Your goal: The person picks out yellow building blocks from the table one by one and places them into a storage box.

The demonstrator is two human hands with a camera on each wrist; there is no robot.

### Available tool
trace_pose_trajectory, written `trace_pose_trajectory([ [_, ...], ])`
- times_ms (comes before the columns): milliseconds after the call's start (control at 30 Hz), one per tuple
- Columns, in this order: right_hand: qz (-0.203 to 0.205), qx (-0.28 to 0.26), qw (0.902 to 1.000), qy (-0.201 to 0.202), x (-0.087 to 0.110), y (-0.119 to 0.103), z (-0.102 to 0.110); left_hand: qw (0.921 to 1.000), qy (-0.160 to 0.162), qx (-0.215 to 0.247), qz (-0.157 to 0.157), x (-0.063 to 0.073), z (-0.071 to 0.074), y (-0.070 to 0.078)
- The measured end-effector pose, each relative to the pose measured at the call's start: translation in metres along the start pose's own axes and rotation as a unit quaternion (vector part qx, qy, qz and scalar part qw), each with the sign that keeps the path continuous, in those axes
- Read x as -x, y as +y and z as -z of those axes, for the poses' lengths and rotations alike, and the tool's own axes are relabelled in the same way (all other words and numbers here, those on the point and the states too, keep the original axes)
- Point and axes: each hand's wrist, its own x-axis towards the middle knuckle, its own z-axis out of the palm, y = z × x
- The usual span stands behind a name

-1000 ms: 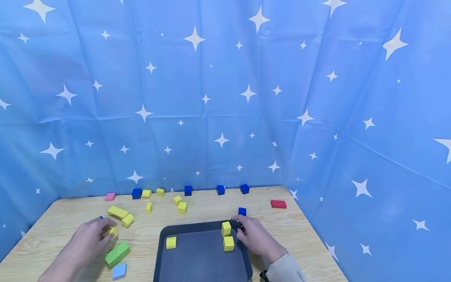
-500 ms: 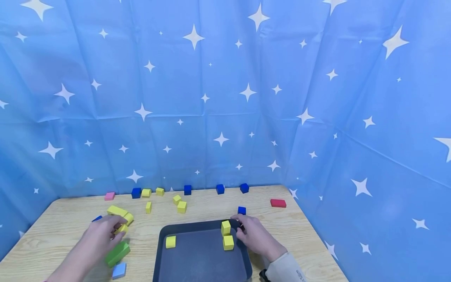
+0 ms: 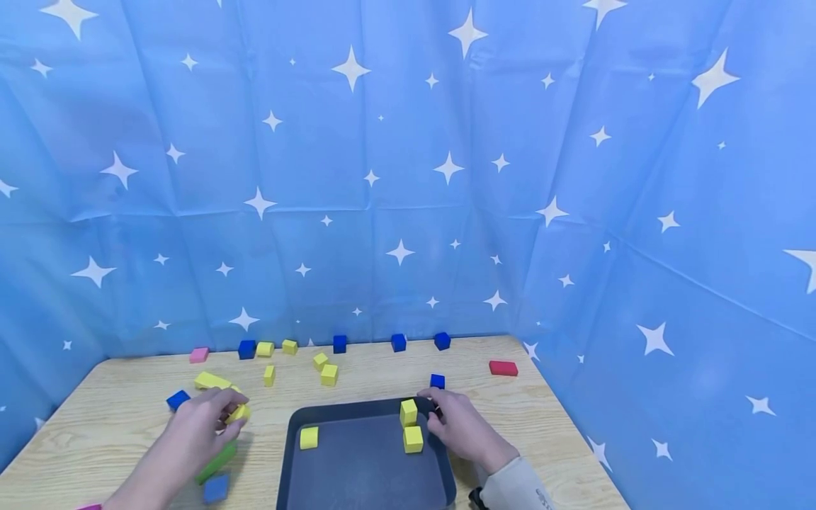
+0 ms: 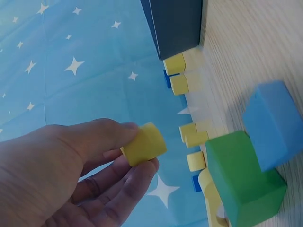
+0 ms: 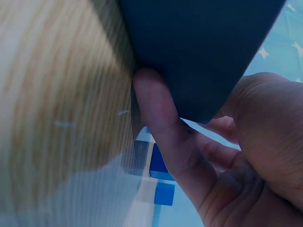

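One yellow block (image 4: pixel 147 144) pinched in the left hand (image 3: pixel 202 428), between thumb and fingertips closed down to its width, with the far end poking out past the tips; held left of the tray (image 3: pixel 363 471), outside its wall. Grips the tray too, with the right hand (image 3: pixel 468 433) at its far right corner, one finger low along the outer face. Inside the tray, a rounded yellow piece (image 3: pixel 309 438) near the left wall and two yellow cubes (image 3: pixel 413 440) near the right one. Left of the tray, a green block (image 3: pixel 218 463), partly hidden, and a light blue block (image 3: pixel 216 489). Beyond the tray's far right corner, a dark blue cube (image 3: pixel 437 381); farther right, a red block (image 3: pixel 503 368).
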Motion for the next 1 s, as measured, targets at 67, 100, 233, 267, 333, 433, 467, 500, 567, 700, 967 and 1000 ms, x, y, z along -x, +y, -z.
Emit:
trace_pose_trajectory([
  [67, 0.001, 0.000, 1.0000, 0.001, 0.000, 0.000, 0.000, 1.0000, 0.006, -0.001, -0.004, 0.000, -0.001, 0.003],
  [100, 0.001, 0.001, 1.0000, 0.002, 0.000, 0.000, 0.000, 0.9999, 0.010, 0.000, -0.007, 0.001, -0.002, 0.004],
  [233, 0.004, 0.004, 1.0000, 0.004, 0.000, 0.000, 0.000, 0.9996, 0.024, 0.005, -0.013, 0.002, -0.004, 0.010],
  [267, 0.005, 0.005, 1.0000, 0.004, 0.000, 0.000, 0.000, 0.9996, 0.025, 0.008, -0.014, 0.003, -0.004, 0.011],
  [333, 0.006, 0.006, 1.0000, 0.004, 0.000, 0.000, 0.000, 0.9996, 0.021, 0.014, -0.013, 0.002, -0.004, 0.014],
  [433, 0.006, 0.004, 1.0000, 0.002, 0.000, -0.001, 0.000, 0.9997, 0.011, 0.022, -0.008, 0.002, -0.004, 0.018],
  [467, 0.005, 0.003, 1.0000, 0.001, 0.001, -0.001, 0.000, 0.9997, 0.008, 0.023, -0.006, 0.001, -0.004, 0.019],
  [500, 0.004, 0.002, 1.0000, 0.001, 0.001, -0.001, 0.000, 0.9997, 0.008, 0.022, -0.005, 0.001, -0.005, 0.020],
  [567, 0.002, 0.001, 1.0000, 0.000, 0.001, -0.001, 0.001, 0.9997, 0.008, 0.021, -0.005, 0.002, -0.006, 0.023],
  [700, 0.000, 0.001, 1.0000, 0.000, 0.000, -0.001, 0.001, 0.9993, 0.012, 0.030, -0.017, 0.002, -0.009, 0.027],
  [967, 0.004, 0.007, 1.0000, 0.003, 0.000, -0.002, 0.001, 0.9984, -0.005, 0.052, -0.023, 0.005, -0.014, 0.037],
  [1000, 0.005, 0.007, 1.0000, 0.003, 0.000, -0.002, 0.001, 0.9983, -0.008, 0.054, -0.023, 0.006, -0.015, 0.038],
])
